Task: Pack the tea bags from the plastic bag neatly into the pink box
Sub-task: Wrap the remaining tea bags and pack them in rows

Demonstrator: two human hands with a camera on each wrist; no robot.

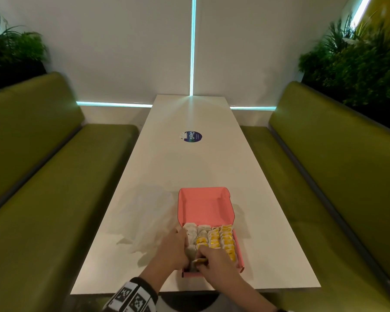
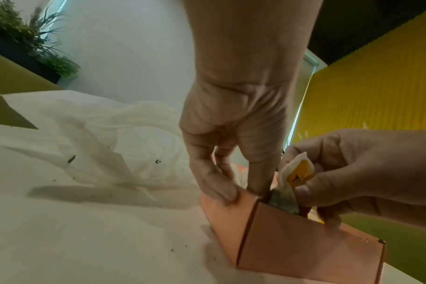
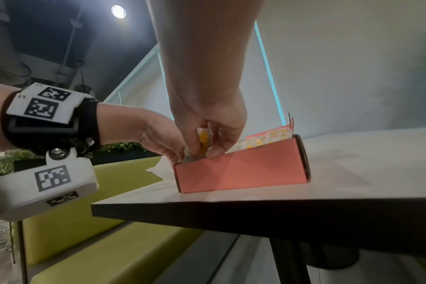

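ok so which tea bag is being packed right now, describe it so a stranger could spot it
On the white table, find the open pink box at the near edge, filled with rows of tea bags. At its near left corner, the right hand pinches one tea bag. Unlike its packed neighbours, it stands above the box rim, yellow tag showing.

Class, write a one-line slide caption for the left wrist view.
Right hand slips a tea bag into the pink box steadied by the left hand.
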